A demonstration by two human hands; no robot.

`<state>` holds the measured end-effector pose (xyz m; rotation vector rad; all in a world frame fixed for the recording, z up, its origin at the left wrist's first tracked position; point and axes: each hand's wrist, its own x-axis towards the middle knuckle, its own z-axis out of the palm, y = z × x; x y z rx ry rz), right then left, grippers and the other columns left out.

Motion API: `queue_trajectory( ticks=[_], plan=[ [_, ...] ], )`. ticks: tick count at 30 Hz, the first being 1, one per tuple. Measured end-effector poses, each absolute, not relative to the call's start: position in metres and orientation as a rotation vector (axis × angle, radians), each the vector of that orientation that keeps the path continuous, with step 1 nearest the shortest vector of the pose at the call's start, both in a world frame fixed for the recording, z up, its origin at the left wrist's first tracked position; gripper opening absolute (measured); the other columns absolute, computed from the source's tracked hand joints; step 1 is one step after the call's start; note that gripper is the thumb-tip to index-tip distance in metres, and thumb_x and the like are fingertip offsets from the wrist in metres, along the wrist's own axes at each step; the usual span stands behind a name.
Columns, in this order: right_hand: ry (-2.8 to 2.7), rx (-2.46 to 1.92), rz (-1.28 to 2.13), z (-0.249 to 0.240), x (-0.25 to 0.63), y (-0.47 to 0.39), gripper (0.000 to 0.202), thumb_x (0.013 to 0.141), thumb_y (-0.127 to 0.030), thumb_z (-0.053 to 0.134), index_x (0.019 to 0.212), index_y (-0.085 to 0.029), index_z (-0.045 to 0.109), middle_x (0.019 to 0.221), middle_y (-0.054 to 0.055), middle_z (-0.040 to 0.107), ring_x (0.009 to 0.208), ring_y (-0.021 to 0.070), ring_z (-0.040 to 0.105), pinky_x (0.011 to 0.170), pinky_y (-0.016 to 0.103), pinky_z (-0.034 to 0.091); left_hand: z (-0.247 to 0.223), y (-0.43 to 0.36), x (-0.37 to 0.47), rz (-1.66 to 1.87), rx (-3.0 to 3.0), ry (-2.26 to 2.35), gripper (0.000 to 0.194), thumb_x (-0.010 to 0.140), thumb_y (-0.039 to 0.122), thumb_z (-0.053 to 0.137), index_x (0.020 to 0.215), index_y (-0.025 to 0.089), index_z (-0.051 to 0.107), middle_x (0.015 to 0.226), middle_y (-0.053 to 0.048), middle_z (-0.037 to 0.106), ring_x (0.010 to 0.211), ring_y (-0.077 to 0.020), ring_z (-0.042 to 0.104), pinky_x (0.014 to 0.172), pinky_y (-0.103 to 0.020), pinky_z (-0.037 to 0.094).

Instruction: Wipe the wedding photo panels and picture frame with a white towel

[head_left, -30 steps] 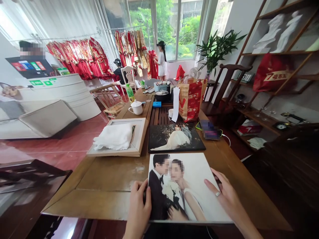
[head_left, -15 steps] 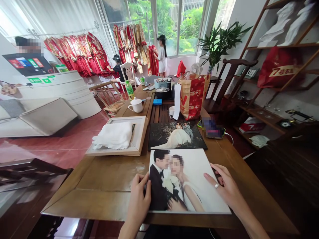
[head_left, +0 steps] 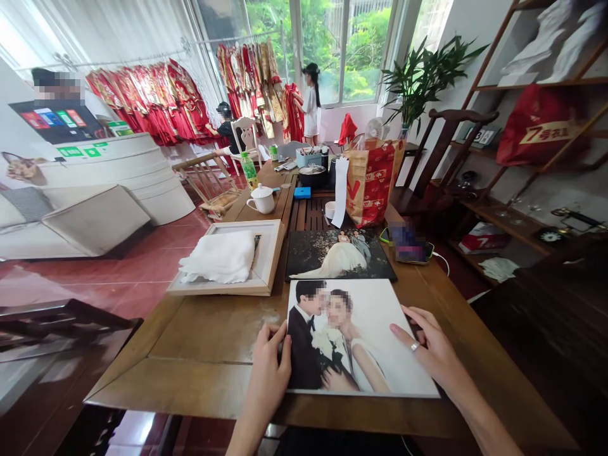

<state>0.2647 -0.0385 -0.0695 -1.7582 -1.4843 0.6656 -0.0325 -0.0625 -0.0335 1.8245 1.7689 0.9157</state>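
Note:
A white-backed wedding photo panel [head_left: 399,361] lies at the near edge of the table, showing a couple close together. My left hand [head_left: 270,364] grips its left edge, with the thumb along the side. At the right edge, my right hand [head_left: 430,345], with a ring on one finger, has its thumb on the face and its fingers round the side. Just beyond lies a darker wedding photo panel [head_left: 327,256] with a couple and a long white gown. To the left, a folded white cloth [head_left: 218,256] rests on a face-down framed panel [head_left: 273,266].
A paper bag [head_left: 373,190], a phone [head_left: 411,250] on a cable, a lidded white cup [head_left: 261,199], a green bottle [head_left: 247,171] and a blue box [head_left: 302,193] stand or lie on the wooden table [head_left: 199,380]. Other people are by the clothes racks and counter.
The view has shifted slightly, so most things sit a little further right. Both hands keep their hold on the panel, whose near edge appears slightly higher.

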Motion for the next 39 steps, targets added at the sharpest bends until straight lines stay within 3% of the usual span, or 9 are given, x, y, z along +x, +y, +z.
queue_trajectory(
  ticks=[6, 15, 19, 21, 24, 29, 31, 35, 39],
  plan=[
    [-1.442, -1.684, 0.733, -0.073, 0.272, -0.043, 0.048, 0.070, -0.049, 0.060, 0.111, -0.022, 0.061, 0.113, 0.007, 0.056, 0.066, 0.0129, 0.052, 0.066, 0.029, 0.049, -0.034, -0.073, -0.039, 0.863, 1.879, 1.759, 0.034, 0.089, 0.031, 0.037, 0.106, 0.018, 0.063, 0.085, -0.007, 0.055, 0.081, -0.0216, 0.057, 0.076, -0.036, 0.046],
    [-1.300, -1.611, 0.849, -0.068, 0.271, -0.042, 0.040, 0.075, -0.047, 0.056, 0.103, -0.021, 0.065, 0.113, 0.008, 0.061, 0.093, 0.0221, 0.060, 0.073, 0.029, 0.052, 0.038, -0.007, -0.103, 0.999, 2.285, 2.045, 0.035, 0.086, 0.033, 0.042, 0.112, 0.016, 0.058, 0.101, -0.010, 0.056, 0.097, -0.0244, 0.053, 0.088, -0.037, 0.041],
    [-1.353, -1.606, 0.765, -0.072, 0.270, -0.043, 0.040, 0.075, -0.047, 0.055, 0.105, -0.021, 0.064, 0.113, 0.008, 0.061, 0.093, 0.0229, 0.060, 0.075, 0.031, 0.051, 0.047, 0.049, -0.144, 0.584, 2.438, 2.183, 0.049, 0.068, 0.039, 0.065, 0.108, 0.013, 0.056, 0.118, -0.017, 0.052, 0.115, -0.0347, 0.041, 0.093, -0.046, 0.036],
    [-1.354, -1.594, 0.750, -0.076, 0.271, -0.043, 0.041, 0.075, -0.047, 0.056, 0.104, -0.021, 0.065, 0.112, 0.008, 0.061, 0.093, 0.0230, 0.060, 0.074, 0.030, 0.052, 0.042, 0.067, -0.152, 0.405, 2.436, 2.141, 0.054, 0.063, 0.044, 0.070, 0.104, 0.011, 0.057, 0.115, -0.018, 0.055, 0.111, -0.0351, 0.045, 0.090, -0.045, 0.038],
    [-1.334, -1.606, 0.750, -0.079, 0.274, -0.041, 0.042, 0.071, -0.049, 0.058, 0.101, -0.021, 0.067, 0.111, 0.009, 0.062, 0.089, 0.0230, 0.062, 0.069, 0.029, 0.053, 0.035, 0.077, -0.147, 0.350, 2.427, 2.156, 0.041, 0.070, 0.043, 0.064, 0.091, 0.008, 0.059, 0.098, -0.016, 0.061, 0.095, -0.0303, 0.056, 0.083, -0.041, 0.042],
    [-1.235, -1.703, 0.842, -0.070, 0.273, -0.042, 0.047, 0.069, -0.054, 0.058, 0.103, -0.022, 0.065, 0.094, 0.008, 0.069, 0.077, 0.0229, 0.066, 0.059, 0.027, 0.054, 0.038, 0.079, -0.138, 0.465, 2.369, 2.279, 0.019, 0.079, 0.023, 0.048, 0.077, 0.005, 0.056, 0.080, -0.011, 0.059, 0.077, -0.0223, 0.060, 0.072, -0.032, 0.044],
    [-1.208, -1.689, 0.838, -0.066, 0.271, -0.043, 0.046, 0.070, -0.054, 0.057, 0.102, -0.021, 0.065, 0.091, 0.008, 0.070, 0.077, 0.0228, 0.066, 0.059, 0.027, 0.054, 0.044, 0.082, -0.144, 0.526, 2.324, 2.334, 0.019, 0.079, 0.017, 0.045, 0.088, 0.004, 0.055, 0.074, -0.008, 0.058, 0.074, -0.0221, 0.060, 0.069, -0.031, 0.044],
    [-1.250, -1.678, 0.815, -0.069, 0.270, -0.043, 0.047, 0.072, -0.053, 0.056, 0.106, -0.021, 0.062, 0.092, 0.007, 0.068, 0.076, 0.0214, 0.066, 0.059, 0.026, 0.053, 0.060, 0.081, -0.162, 0.889, 2.230, 2.428, 0.039, 0.078, 0.010, 0.041, 0.116, 0.007, 0.041, 0.077, -0.006, 0.056, 0.070, -0.0208, 0.057, 0.067, -0.030, 0.043],
    [-1.315, -1.717, 0.771, -0.074, 0.271, -0.043, 0.047, 0.074, -0.054, 0.054, 0.108, -0.022, 0.061, 0.092, 0.006, 0.066, 0.071, 0.0188, 0.064, 0.061, 0.027, 0.051, 0.081, 0.055, -0.161, 1.298, 2.316, 2.253, 0.025, 0.083, 0.012, 0.035, 0.095, 0.018, 0.056, 0.089, -0.006, 0.052, 0.079, -0.0181, 0.054, 0.073, -0.028, 0.043]
  ],
)
